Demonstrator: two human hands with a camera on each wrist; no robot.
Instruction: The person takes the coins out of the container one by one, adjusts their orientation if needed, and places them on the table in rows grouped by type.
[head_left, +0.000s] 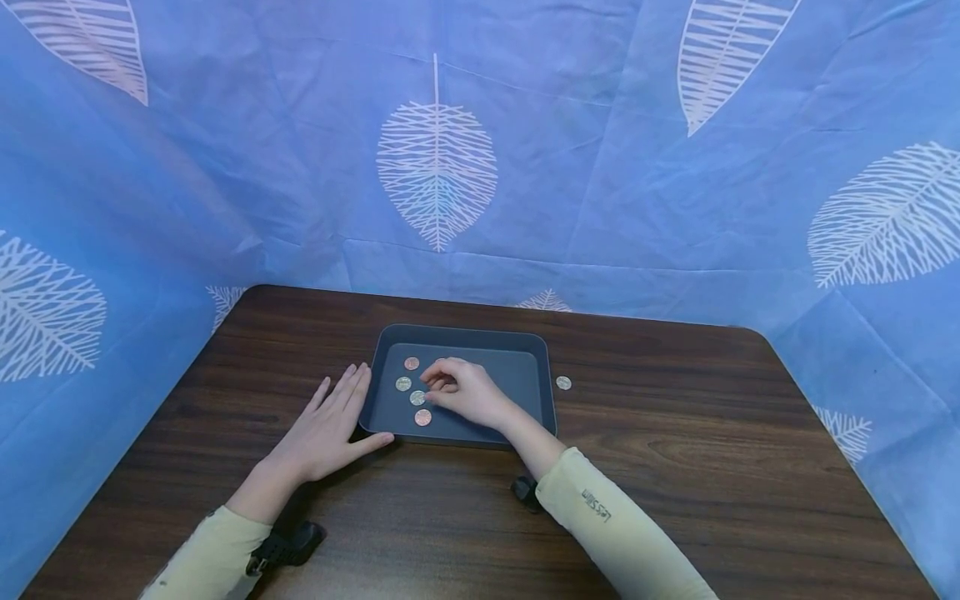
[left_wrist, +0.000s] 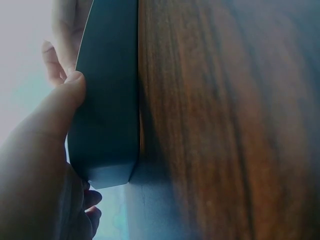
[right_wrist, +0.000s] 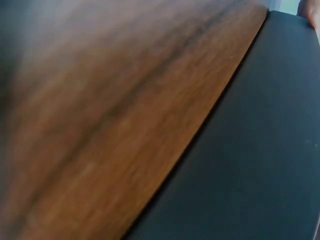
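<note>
We note the left hand [head_left: 326,429] lying flat, steadying the dark tray [head_left: 534,400] at frame centre. The right hand [head_left: 468,392] pinches among four coins [head_left: 417,397] inside; one coin [head_left: 563,382] remains outside, right of the tray.

we see two bare hands, left hand [head_left: 326,429] lower left of frame, right hand [head_left: 468,392] at centre | pale yellow long sleeves [head_left: 622,533] on both arms | small dark print near right cuff [head_left: 596,505] | black strapped wrist units [head_left: 288,546] under each forearm, lower frame
</note>
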